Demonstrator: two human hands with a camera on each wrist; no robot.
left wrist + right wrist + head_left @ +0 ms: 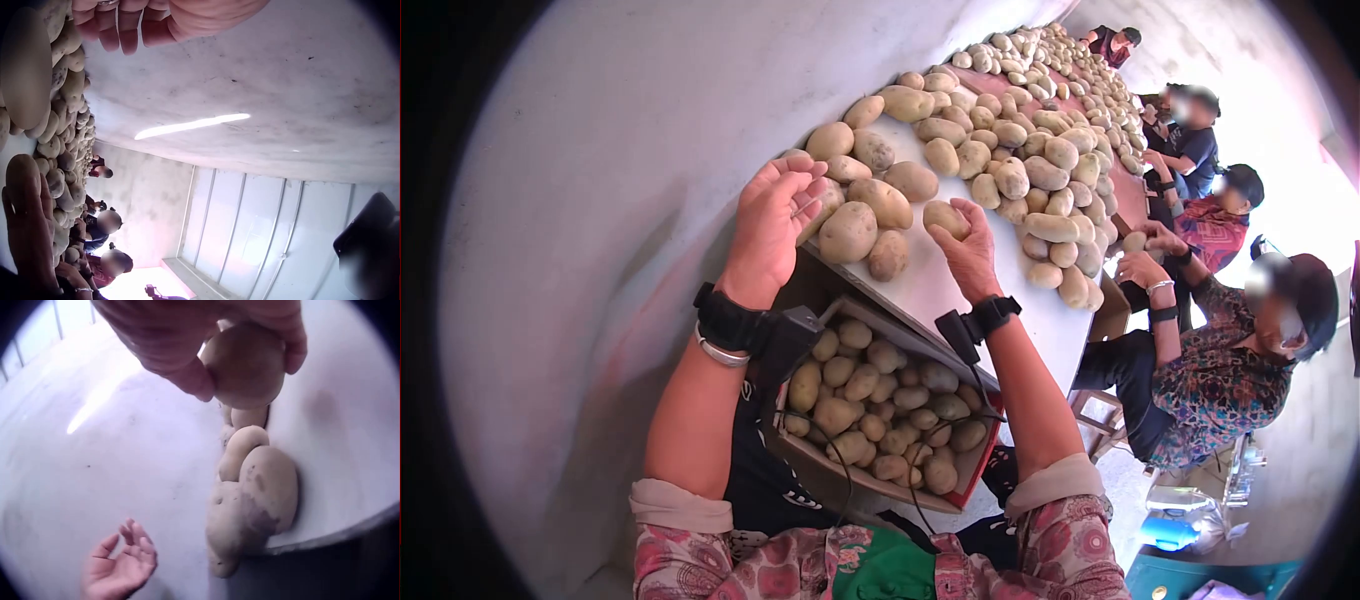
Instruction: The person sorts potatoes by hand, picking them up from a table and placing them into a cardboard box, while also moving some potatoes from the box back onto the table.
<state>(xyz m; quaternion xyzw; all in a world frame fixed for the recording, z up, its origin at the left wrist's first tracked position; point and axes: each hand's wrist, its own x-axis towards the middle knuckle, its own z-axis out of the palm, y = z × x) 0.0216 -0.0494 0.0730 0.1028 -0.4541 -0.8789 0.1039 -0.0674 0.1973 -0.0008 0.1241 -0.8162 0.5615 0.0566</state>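
Observation:
My right hand (972, 252) pinches a potato (946, 219) between thumb and fingers above the white tabletop (930, 282). In the right wrist view that potato (245, 365) hangs from the fingertips. My left hand (772, 225), palm up with loosely bent fingers, holds nothing and is beside a small group of potatoes (848, 232) at the table's near left corner. The left wrist view shows only the fingers (128, 31) of this hand at the top. Below the table edge, a box (977, 482) full of potatoes stands in front of my body.
A long heap of potatoes (1050, 170) runs along the table to the far end. A wall (620, 150) borders the left side. Several people sit along the right side, the nearest in a patterned shirt (1215, 385). Cables from the wrist cameras cross the box.

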